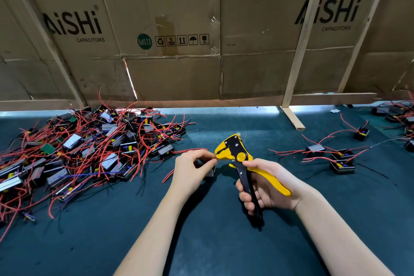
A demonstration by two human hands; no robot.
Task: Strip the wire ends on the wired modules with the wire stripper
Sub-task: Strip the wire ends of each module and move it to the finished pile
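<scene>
Our left hand (192, 164) pinches a thin, limp red wire (190, 151) close to its end, probably inside the yellow-and-black wire stripper (237, 157); our right hand (266, 184) grips its stiff handles.

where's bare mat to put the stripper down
Bare green mat lies near you between the forearms, and behind the wire stripper, up to the cardboard wall. Crowded: the module pile at left; a few loose modules at right.

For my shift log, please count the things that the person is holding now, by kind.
Wire stripper: 1, in the right hand
Wired module: 1, held by the left hand
Total: 2
</scene>
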